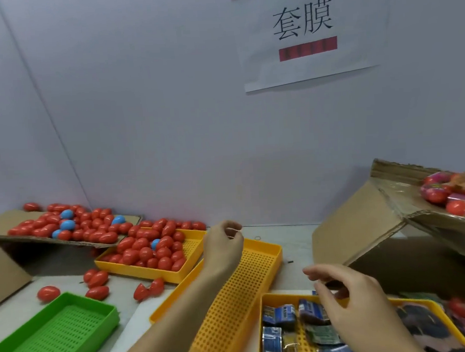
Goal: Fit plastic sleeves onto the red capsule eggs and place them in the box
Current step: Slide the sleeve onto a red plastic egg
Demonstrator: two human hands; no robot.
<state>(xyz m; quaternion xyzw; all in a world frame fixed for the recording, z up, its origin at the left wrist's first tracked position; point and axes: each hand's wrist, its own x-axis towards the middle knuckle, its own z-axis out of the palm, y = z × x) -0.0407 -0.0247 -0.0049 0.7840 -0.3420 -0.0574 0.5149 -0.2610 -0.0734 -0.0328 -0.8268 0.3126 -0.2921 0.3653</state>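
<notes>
Left hand fingers curled empty beside red eggs; right hand fingers loosely open above sleeves

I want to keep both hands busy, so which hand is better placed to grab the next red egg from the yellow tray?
Left. The left hand hovers, apparently empty, beside the yellow tray of red eggs; the right hand is over the sleeve tray.

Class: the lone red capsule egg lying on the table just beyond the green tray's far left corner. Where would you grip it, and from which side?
Grip the lone red egg across its narrower middle, coming straight down from above. It lies on its side, apart from its neighbours, so fingers have room either side.
</notes>
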